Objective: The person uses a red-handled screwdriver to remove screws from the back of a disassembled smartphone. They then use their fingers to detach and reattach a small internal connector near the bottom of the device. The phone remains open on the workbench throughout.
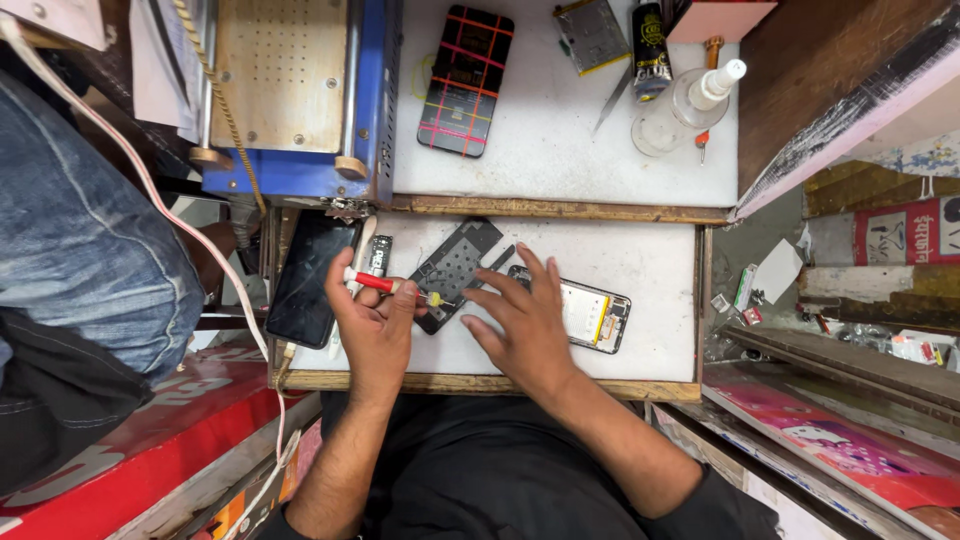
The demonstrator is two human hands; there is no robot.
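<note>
The white surface (640, 262) lay bare beyond the right hand (525, 318), whose fingers spread apart on the opened phone (592, 316), while the left hand (372, 325) had its fingers clamped on a red screwdriver (385, 284) beside the black panel (452, 268).

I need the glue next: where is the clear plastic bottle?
In the head view, the clear plastic bottle with white nozzle lies at the upper white shelf's right end, beside the black tube.

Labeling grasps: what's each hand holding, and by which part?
Left hand grips a red-handled screwdriver by its handle. Right hand holds nothing; it rests on the opened phone.
</note>
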